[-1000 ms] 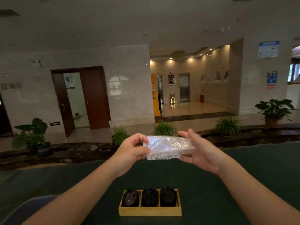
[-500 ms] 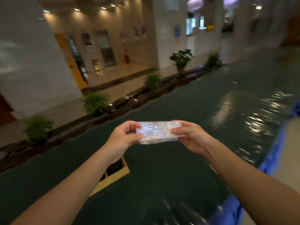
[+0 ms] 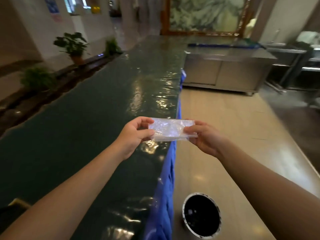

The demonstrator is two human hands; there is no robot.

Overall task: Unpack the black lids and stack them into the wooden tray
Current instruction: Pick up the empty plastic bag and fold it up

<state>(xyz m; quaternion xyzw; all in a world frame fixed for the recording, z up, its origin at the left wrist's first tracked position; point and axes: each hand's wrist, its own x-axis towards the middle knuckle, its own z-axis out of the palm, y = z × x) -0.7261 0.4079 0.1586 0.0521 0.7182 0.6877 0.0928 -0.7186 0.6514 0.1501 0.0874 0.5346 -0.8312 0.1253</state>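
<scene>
Both hands hold a folded, empty clear plastic bag (image 3: 170,129) in the air above the right edge of the dark green table (image 3: 83,118). My left hand (image 3: 134,135) pinches its left end and my right hand (image 3: 203,137) pinches its right end. Only a corner of the wooden tray (image 3: 18,202) shows at the lower left, behind my left forearm. No black lids are in view.
A round bin with a black liner (image 3: 201,215) stands on the beige floor at the table's right side, below my right arm. A blue cloth (image 3: 166,179) hangs along the table edge. A steel cabinet (image 3: 223,70) stands further back, potted plants (image 3: 72,44) at the left.
My view has swung far to the right: the tray with the lids has left the centre, and the table edge, the floor and the bin have come in. Both hands kept hold of the bag.
</scene>
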